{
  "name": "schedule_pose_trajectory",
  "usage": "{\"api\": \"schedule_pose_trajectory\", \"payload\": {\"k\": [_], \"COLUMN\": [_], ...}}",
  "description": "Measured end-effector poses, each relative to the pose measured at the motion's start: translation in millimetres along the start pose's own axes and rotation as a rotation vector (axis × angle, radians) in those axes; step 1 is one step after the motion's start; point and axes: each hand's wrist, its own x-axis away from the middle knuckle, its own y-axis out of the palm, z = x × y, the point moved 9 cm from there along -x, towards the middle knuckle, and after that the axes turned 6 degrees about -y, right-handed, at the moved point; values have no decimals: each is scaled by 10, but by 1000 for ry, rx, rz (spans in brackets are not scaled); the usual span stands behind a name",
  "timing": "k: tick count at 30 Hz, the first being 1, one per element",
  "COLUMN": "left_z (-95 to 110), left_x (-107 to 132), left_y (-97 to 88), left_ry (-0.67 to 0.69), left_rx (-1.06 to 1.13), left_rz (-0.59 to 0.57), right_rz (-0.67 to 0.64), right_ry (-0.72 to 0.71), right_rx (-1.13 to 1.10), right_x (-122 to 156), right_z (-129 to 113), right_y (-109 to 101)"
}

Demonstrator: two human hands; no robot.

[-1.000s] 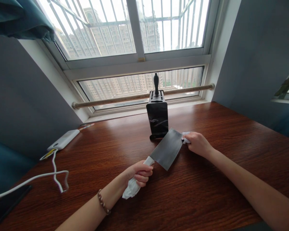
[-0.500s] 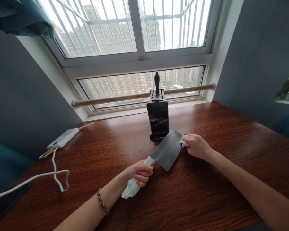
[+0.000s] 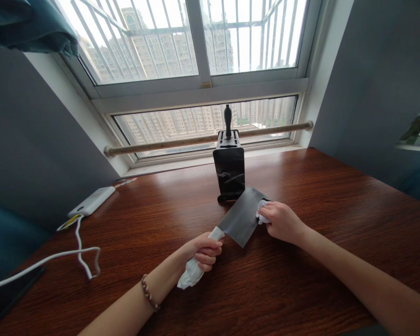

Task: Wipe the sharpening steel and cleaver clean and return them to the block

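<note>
Left hand (image 3: 205, 252): fingers are closing firmly around the white-covered handle of the cleaver (image 3: 241, 219); crumpled white wrapping (image 3: 190, 275) is sticking out below them. The handle grip is looking unchanged over the last second.

Right hand (image 3: 283, 223): fingers are pinching a white tissue wad (image 3: 262, 212) and bearing on the blade close to its far end.

Change noted: half a second ago the wad was sitting at the blade's end edge; now the right fingers are lying slightly lower and further in, the wad covering part of the upper face. Judgement: the wiping is shifting from the edge onto the flat, with the left grip serving as a steady anchor.

Position: the blade is spanning the space between both sets of fingers, most of its face showing bare. Whether it is touching the table (image 3: 154, 205) beneath cannot be told.

Surroundings: a black knife block (image 3: 229, 172) is standing beyond the fingers, near the blade's far corner. A white power bank (image 3: 93, 201) is lying well left of the left fingers.
</note>
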Motion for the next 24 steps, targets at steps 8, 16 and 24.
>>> {"api": "schedule_pose_trajectory", "payload": {"k": [8,16,24], "left_z": [-8,-4,13], "left_x": [1,-1,14], "left_y": [-11,9,66], "left_ry": [4,11,18], "left_rx": [-31,-44,-58], "left_rz": [4,2,12], "right_rz": [41,59,87], "right_ry": [149,201,206], "right_rx": [59,94,78], "right_x": [12,30,30], "right_z": [271,362,389], "right_y": [-60,-91,-77]}}
